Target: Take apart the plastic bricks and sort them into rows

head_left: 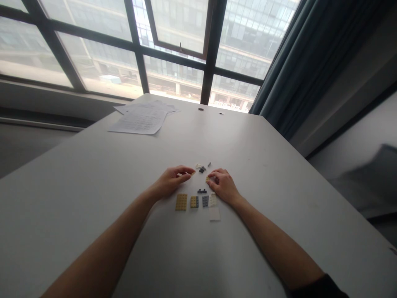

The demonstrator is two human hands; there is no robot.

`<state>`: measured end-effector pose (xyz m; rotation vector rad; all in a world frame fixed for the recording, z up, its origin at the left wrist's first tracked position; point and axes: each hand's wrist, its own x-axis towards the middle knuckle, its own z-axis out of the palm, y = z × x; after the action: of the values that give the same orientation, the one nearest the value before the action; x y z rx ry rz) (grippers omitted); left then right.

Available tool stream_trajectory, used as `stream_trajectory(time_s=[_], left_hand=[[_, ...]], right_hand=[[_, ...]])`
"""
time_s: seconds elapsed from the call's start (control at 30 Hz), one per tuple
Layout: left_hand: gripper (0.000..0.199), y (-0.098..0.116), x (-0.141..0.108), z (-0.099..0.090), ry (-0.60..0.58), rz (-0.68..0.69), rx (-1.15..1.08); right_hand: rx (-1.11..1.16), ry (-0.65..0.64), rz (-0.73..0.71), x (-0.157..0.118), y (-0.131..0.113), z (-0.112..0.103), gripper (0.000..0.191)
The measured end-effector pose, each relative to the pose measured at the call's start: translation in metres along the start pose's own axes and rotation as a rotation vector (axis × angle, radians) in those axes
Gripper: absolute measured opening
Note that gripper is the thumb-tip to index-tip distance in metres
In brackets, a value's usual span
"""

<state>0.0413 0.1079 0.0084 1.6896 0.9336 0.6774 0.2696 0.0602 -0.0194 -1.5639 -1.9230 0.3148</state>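
My left hand [171, 180] pinches a small tan piece [192, 173] between thumb and fingertips. Opposite it, my right hand [223, 185] has its fingers closed on a small yellowish piece [207, 179] at the table surface. Below the hands lie a tan studded plate [181, 202], a tan and gray plate [194, 202], a dark gray plate [205, 201] and a white studded plate [212, 201]. A smooth white tile [214, 214] is nearest to me. One dark gray bar piece [202, 191] sits above the plates.
Small dark gray pieces [202, 169] and white pieces [197, 166] lie just beyond the hands. Papers [139, 118] are spread at the far left of the white table [124, 161]. Windows stand behind it, with a blue curtain [297, 62] at the right.
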Motion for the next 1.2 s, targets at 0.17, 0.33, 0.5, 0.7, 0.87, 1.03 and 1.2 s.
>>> stream_trajectory(time_s=[0.17,0.33,0.5,0.7,0.87,1.03,1.2], left_hand=[[0.038,-0.011,0.005,0.001,0.064,0.11,0.214],[0.028,-0.022,0.005,0.0,0.183,0.224,0.532],[0.029,-0.027,0.004,-0.002,0.124,0.27,0.701],[0.038,-0.029,0.007,-0.003,0.226,0.241,0.591],[0.035,-0.027,0.004,-0.001,0.153,0.268,0.722],[0.035,-0.027,0.004,-0.001,0.116,0.296,0.83],[0.029,-0.028,0.004,-0.003,0.134,0.288,0.868]], right_hand=[[0.005,0.005,-0.011,-0.001,0.0,0.0,0.014],[0.02,0.013,-0.03,-0.001,0.0,-0.001,0.015],[0.031,0.008,-0.04,-0.001,0.001,0.0,0.016],[0.03,0.009,-0.047,-0.002,0.001,0.0,0.016],[0.028,0.016,-0.051,-0.002,0.001,-0.001,0.016],[0.025,0.013,-0.049,-0.002,0.002,0.0,0.016],[0.022,0.017,-0.056,-0.002,0.003,0.0,0.015]])
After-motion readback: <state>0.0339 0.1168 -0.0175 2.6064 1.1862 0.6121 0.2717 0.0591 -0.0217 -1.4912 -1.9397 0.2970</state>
